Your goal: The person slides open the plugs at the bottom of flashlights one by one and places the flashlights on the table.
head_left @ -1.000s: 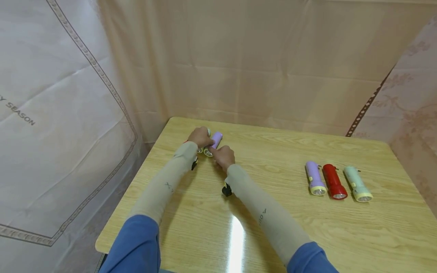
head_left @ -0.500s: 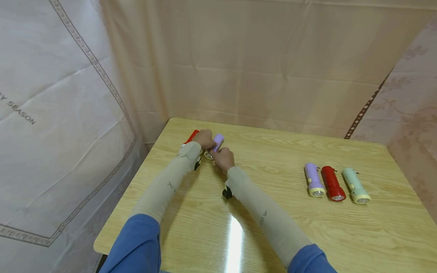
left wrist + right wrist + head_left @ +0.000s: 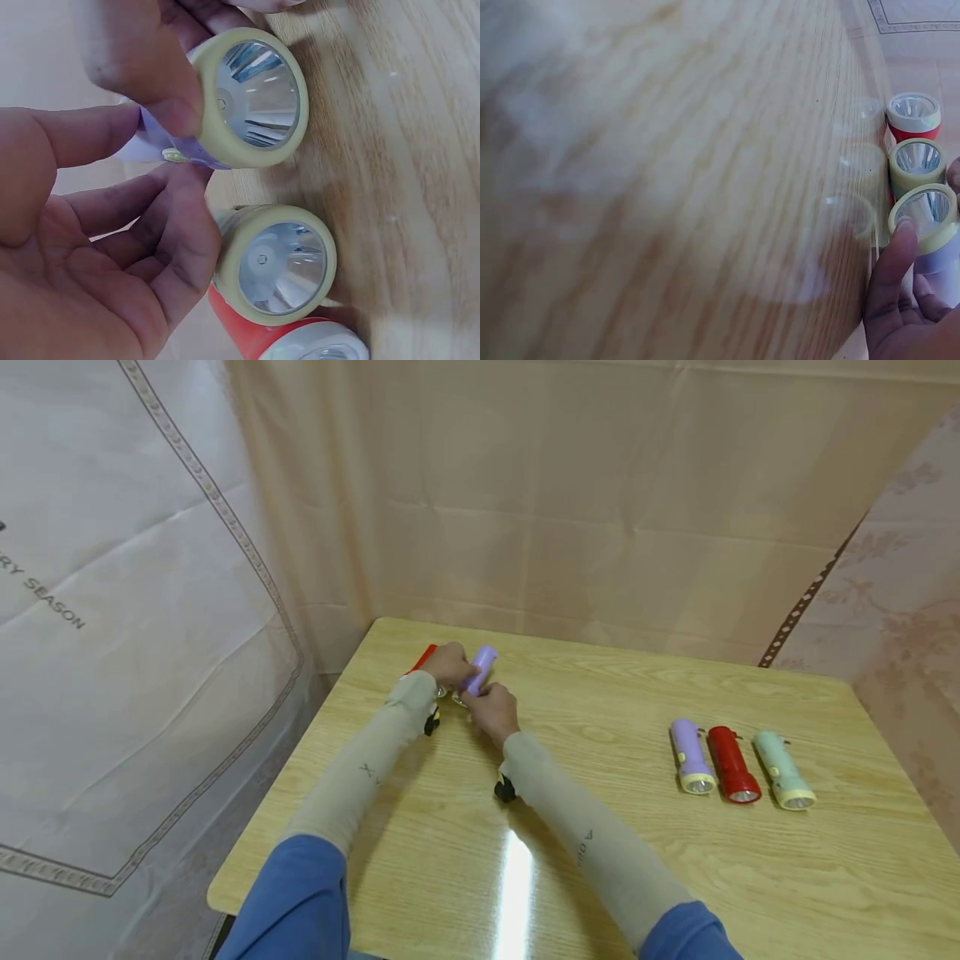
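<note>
A purple flashlight (image 3: pixel 484 660) with a cream head is held by both hands at the far left of the table. My left hand (image 3: pixel 450 666) pinches its body between thumb and fingers, near the switch, as the left wrist view shows. The right hand (image 3: pixel 493 712) grips it close behind the lens; in the right wrist view its thumb (image 3: pixel 897 251) lies at the cream rim. Beside it, below the left fingers, lies a second cream-headed flashlight (image 3: pixel 289 266), its body largely hidden. Beyond that one is a red flashlight (image 3: pixel 422 657) with a white head, partly covered by the left hand.
On the right of the wooden table (image 3: pixel 600 718) lies a row of flashlights: purple (image 3: pixel 692 756), red (image 3: pixel 732 764) and mint green (image 3: pixel 783 770). A beige curtain (image 3: pixel 585 510) hangs along the back edge, and a pale printed cloth (image 3: pixel 150 635) on the left.
The left hand has shifted slightly right, uncovering the red flashlight. The purple flashlight has moved a little to the right between both hands. The row on the right stays put.
</note>
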Demonstrator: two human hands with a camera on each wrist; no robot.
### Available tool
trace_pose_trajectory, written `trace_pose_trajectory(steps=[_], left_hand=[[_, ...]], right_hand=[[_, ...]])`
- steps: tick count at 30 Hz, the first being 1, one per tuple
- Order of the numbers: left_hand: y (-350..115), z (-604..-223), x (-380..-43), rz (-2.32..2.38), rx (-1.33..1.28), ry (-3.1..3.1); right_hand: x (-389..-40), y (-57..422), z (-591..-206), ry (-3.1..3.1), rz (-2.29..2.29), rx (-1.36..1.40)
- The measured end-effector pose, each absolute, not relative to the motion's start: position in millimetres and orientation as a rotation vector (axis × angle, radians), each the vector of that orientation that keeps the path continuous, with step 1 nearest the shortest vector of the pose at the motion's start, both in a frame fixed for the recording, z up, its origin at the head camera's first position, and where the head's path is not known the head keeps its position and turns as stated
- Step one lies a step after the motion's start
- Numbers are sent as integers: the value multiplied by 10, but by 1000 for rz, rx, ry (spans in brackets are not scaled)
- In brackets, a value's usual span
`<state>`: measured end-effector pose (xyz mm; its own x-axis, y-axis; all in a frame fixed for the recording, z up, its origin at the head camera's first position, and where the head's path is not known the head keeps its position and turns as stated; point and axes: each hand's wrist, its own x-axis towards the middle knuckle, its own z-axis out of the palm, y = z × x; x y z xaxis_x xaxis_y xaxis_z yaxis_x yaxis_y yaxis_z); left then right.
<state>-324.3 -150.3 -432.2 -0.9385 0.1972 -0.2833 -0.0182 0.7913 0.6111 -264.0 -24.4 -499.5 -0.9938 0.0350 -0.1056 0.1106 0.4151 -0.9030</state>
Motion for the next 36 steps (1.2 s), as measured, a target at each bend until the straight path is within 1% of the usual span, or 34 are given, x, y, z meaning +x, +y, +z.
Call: trace_pose_trajectory(steps=[9, 16, 28, 36], left_hand=[[-1572, -4333, -3172, 1050, 145, 2651], [-1608, -4360, -3201, 1170, 104, 2582], [-1633, -4304, -3130, 1327, 91, 2517], [-1651, -4334, -3108, 1391, 62, 2484]], right_hand=[[-2583, -166, -4979, 2518, -1679, 66], [-2553, -138, -4967, 2450, -1726, -6], [-2538, -185, -4968, 2351, -1828, -8], [-2505, -140, -4944, 2349, -1803, -30]])
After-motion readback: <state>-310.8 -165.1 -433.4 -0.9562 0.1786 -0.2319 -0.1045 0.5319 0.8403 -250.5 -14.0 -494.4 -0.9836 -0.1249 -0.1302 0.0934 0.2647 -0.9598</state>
